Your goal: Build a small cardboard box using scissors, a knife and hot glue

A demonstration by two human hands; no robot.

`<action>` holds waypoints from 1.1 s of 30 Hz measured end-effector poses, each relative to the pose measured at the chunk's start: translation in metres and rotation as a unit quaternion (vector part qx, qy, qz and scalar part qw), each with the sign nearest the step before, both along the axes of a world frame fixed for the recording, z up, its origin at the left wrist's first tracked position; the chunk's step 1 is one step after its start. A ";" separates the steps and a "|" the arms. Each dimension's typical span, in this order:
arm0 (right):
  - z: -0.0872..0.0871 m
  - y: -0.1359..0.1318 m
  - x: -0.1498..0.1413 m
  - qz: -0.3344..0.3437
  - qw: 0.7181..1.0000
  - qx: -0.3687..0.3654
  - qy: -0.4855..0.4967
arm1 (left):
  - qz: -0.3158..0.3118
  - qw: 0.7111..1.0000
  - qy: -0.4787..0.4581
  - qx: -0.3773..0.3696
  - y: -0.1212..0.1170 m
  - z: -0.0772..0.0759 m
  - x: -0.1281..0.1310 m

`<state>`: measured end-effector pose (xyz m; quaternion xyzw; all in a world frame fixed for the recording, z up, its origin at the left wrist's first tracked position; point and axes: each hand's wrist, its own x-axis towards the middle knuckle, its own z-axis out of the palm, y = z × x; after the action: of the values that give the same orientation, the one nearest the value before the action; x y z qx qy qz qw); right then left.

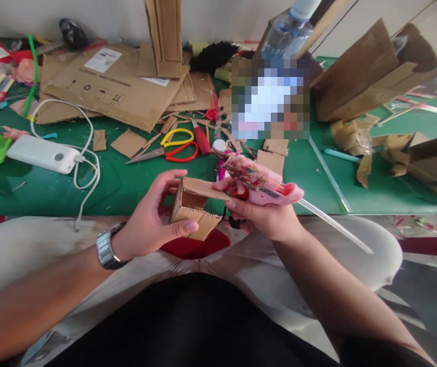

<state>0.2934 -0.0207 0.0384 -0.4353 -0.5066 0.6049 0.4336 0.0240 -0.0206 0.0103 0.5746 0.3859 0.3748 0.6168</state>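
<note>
A small open-sided cardboard box (199,222) is held over the table's front edge. My left hand (157,216) is closed around its left end, thumb on the near wall and fingers behind. In my right hand (264,216) is a pink hot glue gun (268,188), its upper body crusted with dried glue. A long clear glue stick (336,227) sticks out of the gun's rear toward the lower right. The right thumb and a fingertip also touch the box's right end at its top flap. The gun's handle is mostly hidden by the hand.
On the green table (127,191) lie red-and-yellow scissors (180,145), a red-handled tool (201,138), a white power bank (43,154) with a cable, and cardboard scraps. Behind are flattened cardboard (115,89) and a water bottle (287,35). Cardboard structures (359,71) stand at right.
</note>
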 end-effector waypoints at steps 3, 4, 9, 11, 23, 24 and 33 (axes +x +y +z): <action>0.000 0.002 -0.001 -0.008 1.000 -0.001 0.027 | -0.004 1.000 -0.004 0.014 0.000 -0.003 0.000; -0.001 0.003 -0.001 -0.010 0.999 -0.004 0.035 | -0.002 1.000 -0.004 0.021 0.000 -0.004 0.000; -0.003 0.003 -0.002 -0.023 0.997 -0.036 0.059 | 0.011 0.999 0.020 0.048 -0.001 -0.008 -0.001; -0.004 0.003 -0.002 -0.027 0.996 -0.049 0.069 | 0.012 0.998 0.032 0.056 -0.002 -0.008 -0.001; -0.008 0.004 -0.007 -0.094 0.985 -0.087 0.113 | 0.039 0.982 0.091 0.160 -0.007 -0.014 -0.001; -0.007 0.004 -0.008 -0.100 0.984 -0.091 0.113 | 0.036 0.980 0.096 0.170 -0.006 -0.015 -0.001; -0.007 0.004 -0.008 -0.103 0.983 -0.094 0.123 | -0.020 0.956 0.134 0.261 0.003 -0.002 -0.001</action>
<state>0.2852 -0.0163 0.0314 -0.4461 -0.3429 0.6511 0.5094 0.0234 -0.0179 0.0081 0.7684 0.3418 0.3696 0.3953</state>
